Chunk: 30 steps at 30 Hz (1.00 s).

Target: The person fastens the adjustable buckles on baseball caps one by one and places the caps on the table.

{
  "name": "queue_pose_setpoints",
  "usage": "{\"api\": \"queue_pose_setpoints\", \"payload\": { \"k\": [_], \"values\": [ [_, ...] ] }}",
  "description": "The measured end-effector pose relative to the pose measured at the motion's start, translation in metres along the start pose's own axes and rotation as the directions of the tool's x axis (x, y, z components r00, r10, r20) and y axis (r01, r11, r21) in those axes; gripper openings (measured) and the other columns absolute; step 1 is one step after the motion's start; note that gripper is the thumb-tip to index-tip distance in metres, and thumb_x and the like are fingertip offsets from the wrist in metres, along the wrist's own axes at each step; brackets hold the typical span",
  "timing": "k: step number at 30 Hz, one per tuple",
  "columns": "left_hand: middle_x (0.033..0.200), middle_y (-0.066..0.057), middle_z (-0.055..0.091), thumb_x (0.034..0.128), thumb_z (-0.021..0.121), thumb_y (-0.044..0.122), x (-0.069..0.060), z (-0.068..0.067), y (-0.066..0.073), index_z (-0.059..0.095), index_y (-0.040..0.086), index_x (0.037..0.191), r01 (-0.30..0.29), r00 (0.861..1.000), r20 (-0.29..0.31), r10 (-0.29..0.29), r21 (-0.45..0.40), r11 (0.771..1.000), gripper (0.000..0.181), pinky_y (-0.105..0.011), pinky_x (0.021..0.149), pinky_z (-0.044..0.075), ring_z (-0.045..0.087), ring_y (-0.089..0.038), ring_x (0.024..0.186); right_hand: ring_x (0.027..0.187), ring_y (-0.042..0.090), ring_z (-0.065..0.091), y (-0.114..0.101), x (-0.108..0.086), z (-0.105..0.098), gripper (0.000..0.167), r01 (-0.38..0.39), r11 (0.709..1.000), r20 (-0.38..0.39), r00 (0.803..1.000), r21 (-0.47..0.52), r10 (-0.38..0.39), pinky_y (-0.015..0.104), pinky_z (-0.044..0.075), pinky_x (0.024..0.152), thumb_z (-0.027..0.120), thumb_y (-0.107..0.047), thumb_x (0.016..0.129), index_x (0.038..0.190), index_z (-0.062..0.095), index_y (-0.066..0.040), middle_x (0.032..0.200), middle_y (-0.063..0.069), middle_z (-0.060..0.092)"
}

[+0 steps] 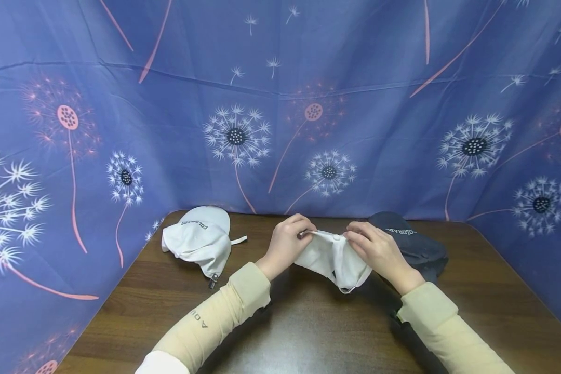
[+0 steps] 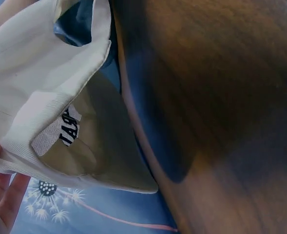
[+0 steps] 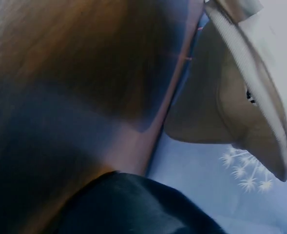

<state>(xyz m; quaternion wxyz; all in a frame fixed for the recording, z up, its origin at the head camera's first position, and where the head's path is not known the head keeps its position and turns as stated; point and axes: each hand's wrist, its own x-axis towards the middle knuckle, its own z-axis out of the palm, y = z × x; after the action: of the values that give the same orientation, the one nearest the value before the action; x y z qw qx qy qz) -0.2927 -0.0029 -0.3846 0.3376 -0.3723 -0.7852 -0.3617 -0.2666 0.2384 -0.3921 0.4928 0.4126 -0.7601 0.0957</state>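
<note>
A white cap (image 1: 317, 257) hangs between my two hands, above the table. My left hand (image 1: 287, 241) pinches its upper left edge between thumb and fingers. My right hand (image 1: 379, 250) grips the same cap at its upper right side. In the left wrist view the inside of the white cap (image 2: 99, 146) faces the camera, with a lettered label (image 2: 67, 127) on the inner band and the back opening above it. The right wrist view shows the brim of the white cap (image 3: 201, 112), but no fingers of my right hand.
Another white cap (image 1: 201, 234) with dark lettering, a loose strap and a metal clasp lies at the table's back left. Behind my right hand lies a dark cap (image 1: 425, 249). The brown table (image 1: 308, 332) meets a blue dandelion-print cloth (image 1: 280, 104) at the back.
</note>
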Motion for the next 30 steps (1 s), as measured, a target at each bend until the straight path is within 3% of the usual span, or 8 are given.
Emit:
{"api": "queue_pose_setpoints", "payload": {
  "k": [7, 15, 23, 30],
  "values": [
    [0.082, 0.005, 0.065, 0.0729, 0.071, -0.003, -0.003, 0.01, -0.004, 0.072, 0.015, 0.077, 0.047, 0.999, 0.027, -0.047, -0.001, 0.999, 0.018, -0.015, 0.065, 0.046, 0.062, -0.006, 0.074, 0.08, 0.023, 0.063, 0.006, -0.013, 0.008, 0.025, 0.006, 1.0, 0.033, 0.999, 0.012, -0.007, 0.036, 0.052, 0.063, 0.044, -0.022, 0.1, 0.1, 0.066, -0.009, 0.103, 0.011, 0.063],
    [0.084, 0.008, 0.065, 0.0733, 0.071, -0.001, -0.009, 0.016, -0.008, 0.071, 0.018, 0.077, 0.097, 0.985, 0.139, -0.098, 0.013, 0.995, 0.02, -0.015, 0.065, 0.045, 0.061, -0.005, 0.076, 0.082, 0.019, 0.061, 0.007, -0.027, 0.012, 0.028, 0.036, 0.999, 0.099, 0.994, 0.013, -0.038, 0.032, 0.051, 0.066, 0.038, -0.017, 0.102, 0.1, 0.066, -0.01, 0.098, 0.007, 0.063],
    [0.091, 0.008, 0.065, 0.076, 0.075, 0.007, -0.011, 0.018, -0.01, 0.073, 0.02, 0.083, 0.02, 0.96, 0.275, -0.058, 0.137, 0.99, 0.015, -0.024, 0.072, 0.05, 0.062, -0.008, 0.085, 0.087, 0.018, 0.059, 0.013, -0.034, 0.011, 0.03, 0.069, 0.997, 0.167, 0.983, 0.038, -0.075, 0.03, 0.05, 0.072, 0.036, -0.01, 0.099, 0.1, 0.066, -0.012, 0.096, 0.006, 0.061],
    [0.091, 0.008, 0.066, 0.0755, 0.076, 0.008, -0.013, 0.023, -0.015, 0.073, 0.02, 0.082, -0.001, 0.948, 0.315, -0.054, 0.173, 0.985, 0.014, -0.025, 0.074, 0.051, 0.062, -0.008, 0.088, 0.09, 0.019, 0.056, 0.014, -0.037, 0.013, 0.03, 0.079, 0.997, 0.268, 0.96, 0.022, -0.082, 0.031, 0.05, 0.071, 0.039, -0.006, 0.088, 0.103, 0.064, -0.015, 0.098, 0.005, 0.06]
  ]
}}
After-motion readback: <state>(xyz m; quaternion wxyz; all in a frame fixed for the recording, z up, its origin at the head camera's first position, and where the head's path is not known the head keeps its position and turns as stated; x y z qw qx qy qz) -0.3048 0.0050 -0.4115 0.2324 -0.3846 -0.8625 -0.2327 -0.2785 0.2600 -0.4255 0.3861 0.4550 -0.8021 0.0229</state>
